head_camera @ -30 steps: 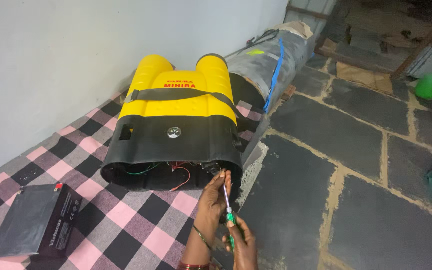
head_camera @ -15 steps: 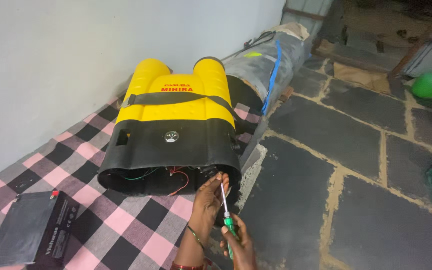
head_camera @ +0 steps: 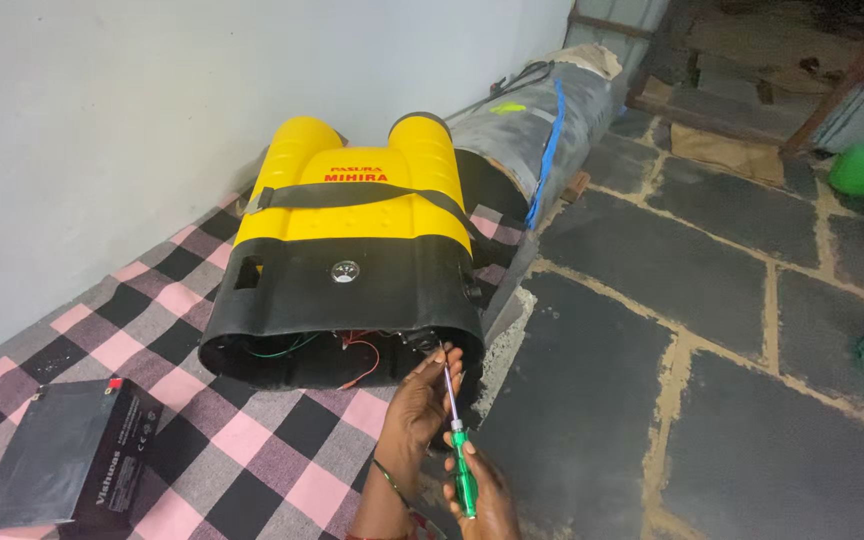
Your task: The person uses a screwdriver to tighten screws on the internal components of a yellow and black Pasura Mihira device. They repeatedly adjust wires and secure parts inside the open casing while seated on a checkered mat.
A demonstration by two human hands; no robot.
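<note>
At the near rim of the black-and-yellow sprayer tank (head_camera: 352,270), lying on the checked cloth (head_camera: 182,450), the screwdriver (head_camera: 455,430) runs near-to-far, green handle close to the camera and steel tip up at the open base on its right side. Right hand (head_camera: 487,490) is wrapped closed around the handle, while the left hand (head_camera: 420,405), nearer the tank, has its fingers curled about the shaft just short of the rim, loose wires (head_camera: 347,350) showing just left of it.
</note>
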